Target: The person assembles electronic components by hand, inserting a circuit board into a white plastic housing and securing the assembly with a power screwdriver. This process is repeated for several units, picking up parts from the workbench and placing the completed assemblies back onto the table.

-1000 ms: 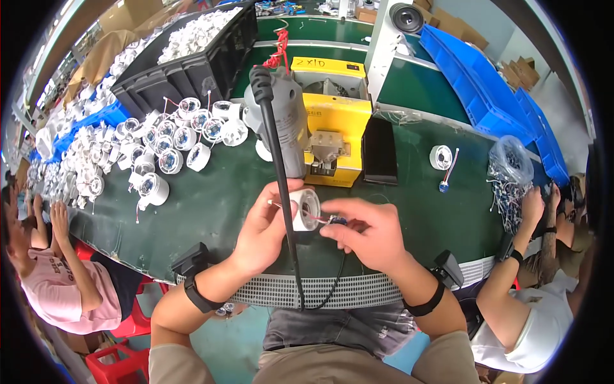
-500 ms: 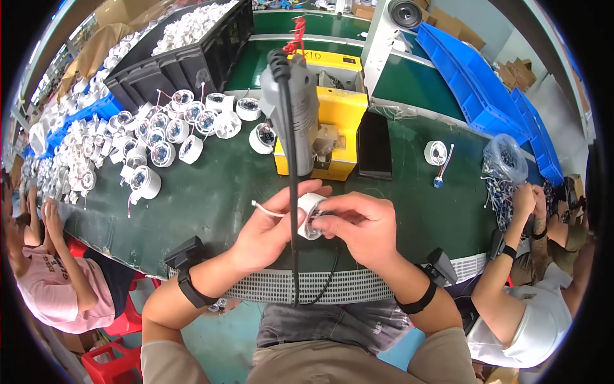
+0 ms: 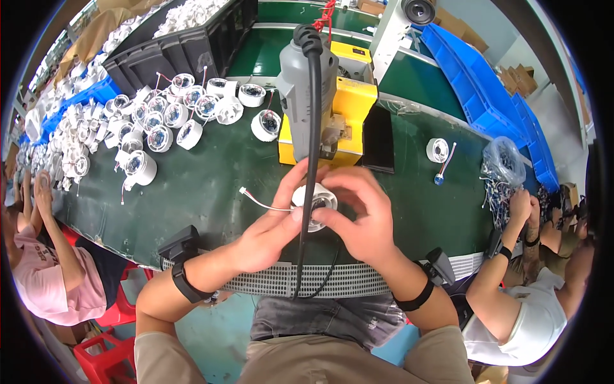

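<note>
Between my two hands is a white round plastic housing (image 3: 327,194), its open side with dark parts inside turned up toward me. My left hand (image 3: 268,235) grips it from the left, thumb on the rim. A thin cable ending in a white connector (image 3: 244,191) sticks out to the left past that hand. My right hand (image 3: 368,221) is closed round the right side, its thumb at the opening and fingers over the far edge. A grey power screwdriver (image 3: 306,96) hangs just beyond, and its black cord crosses in front of the housing, hiding part of it.
Behind the screwdriver stands a yellow machine (image 3: 354,102). Several white round units (image 3: 176,115) cover the table's left, before a black crate (image 3: 192,54). Farther right lie a white ring-shaped housing (image 3: 437,150), a small wired board (image 3: 439,179) and a bag of wires (image 3: 505,160). Co-workers sit at both sides.
The housing has turned so its opening faces me more. My right fingers have shifted round its far edge, and the cable now reaches farther left. The view has moved slightly.
</note>
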Demonstrator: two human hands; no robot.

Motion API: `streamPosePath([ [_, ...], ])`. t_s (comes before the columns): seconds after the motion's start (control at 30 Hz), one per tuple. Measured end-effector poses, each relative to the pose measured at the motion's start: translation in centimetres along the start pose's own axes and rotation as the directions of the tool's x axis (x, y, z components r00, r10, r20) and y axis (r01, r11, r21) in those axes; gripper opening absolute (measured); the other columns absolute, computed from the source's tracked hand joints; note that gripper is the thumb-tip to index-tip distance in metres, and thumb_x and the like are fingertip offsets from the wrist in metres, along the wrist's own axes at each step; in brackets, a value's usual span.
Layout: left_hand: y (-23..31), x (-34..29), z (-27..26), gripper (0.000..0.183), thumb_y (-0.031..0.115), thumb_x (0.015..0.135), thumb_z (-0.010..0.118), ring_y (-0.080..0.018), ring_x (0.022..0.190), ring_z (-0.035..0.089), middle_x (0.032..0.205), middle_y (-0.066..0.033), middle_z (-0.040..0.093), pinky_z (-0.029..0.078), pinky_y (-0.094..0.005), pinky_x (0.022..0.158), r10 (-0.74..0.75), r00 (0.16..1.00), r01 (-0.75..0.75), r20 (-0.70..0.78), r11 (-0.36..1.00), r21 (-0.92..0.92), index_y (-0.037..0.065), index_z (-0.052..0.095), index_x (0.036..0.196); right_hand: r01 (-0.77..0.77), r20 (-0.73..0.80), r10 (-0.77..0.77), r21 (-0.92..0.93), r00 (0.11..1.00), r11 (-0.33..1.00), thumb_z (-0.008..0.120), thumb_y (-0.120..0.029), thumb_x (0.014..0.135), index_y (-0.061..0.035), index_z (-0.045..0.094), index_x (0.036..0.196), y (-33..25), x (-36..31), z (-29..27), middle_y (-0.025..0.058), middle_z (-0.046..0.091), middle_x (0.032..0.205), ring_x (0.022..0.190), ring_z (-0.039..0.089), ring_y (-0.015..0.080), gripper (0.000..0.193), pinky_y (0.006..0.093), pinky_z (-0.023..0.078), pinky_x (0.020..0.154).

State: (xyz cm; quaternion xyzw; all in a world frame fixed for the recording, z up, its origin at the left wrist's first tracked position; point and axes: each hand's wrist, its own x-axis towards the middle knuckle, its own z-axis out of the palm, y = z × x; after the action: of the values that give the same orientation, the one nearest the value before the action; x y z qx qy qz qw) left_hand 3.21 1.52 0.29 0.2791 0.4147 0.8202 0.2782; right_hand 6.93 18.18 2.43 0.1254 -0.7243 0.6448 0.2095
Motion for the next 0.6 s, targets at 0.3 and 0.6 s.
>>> streamPosePath([
  [0.3,1.7,0.8,-0.4,0.046,0.010,0.096,0.055,-0.0098,0.099,0.058,0.114,-0.0059,0.060,0.052,-0.0250,0.082,-0.222,0.966,0.249,-0.132,0.936,0.248,0.001,0.041,0.139,0.180,0.156,-0.121,-0.457,0.980,0.871,0.066,-0.005,0.086,0.0022,0.068,0.099,-0.1,1.7,-1.0,0.0137,0.066,0.098,0.081,0.066,0.0217,0.015,0.0319,0.051,0.073],
  [0.6,0.4,0.8,-1.7,0.030,0.008,0.096,0.051,-0.0091,0.093,0.059,0.105,-0.0044,0.062,0.052,-0.0263,0.081,-0.292,0.930,0.326,-0.225,0.936,0.135,0.000,0.051,0.125,0.149,-0.048,-0.169,-0.288,0.984,0.946,0.068,-0.005,0.082,0.0024,0.029,0.137,0.4,6.4,3.3,0.0144,0.064,0.099,0.095,0.064,0.0218,0.067,0.0350,0.049,0.087],
])
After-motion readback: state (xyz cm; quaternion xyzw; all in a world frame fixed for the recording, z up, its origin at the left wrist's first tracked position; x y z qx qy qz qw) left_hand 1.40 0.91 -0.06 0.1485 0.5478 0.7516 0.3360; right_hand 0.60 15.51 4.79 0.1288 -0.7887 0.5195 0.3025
